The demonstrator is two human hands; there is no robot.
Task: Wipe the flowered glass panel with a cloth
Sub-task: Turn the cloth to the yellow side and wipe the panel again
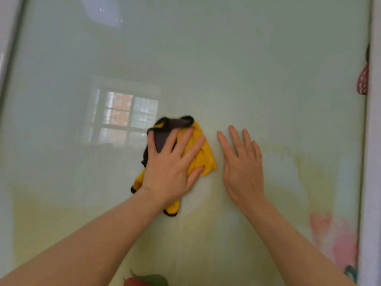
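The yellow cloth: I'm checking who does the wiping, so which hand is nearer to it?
Left. The left hand presses flat on the yellow cloth; the right hand lies flat on the glass panel just right of it, not touching.

A pale frame (374, 141) edges the right side, a red patterned object (362, 81) just beside it.

No legible txt, labels or nos. anywhere
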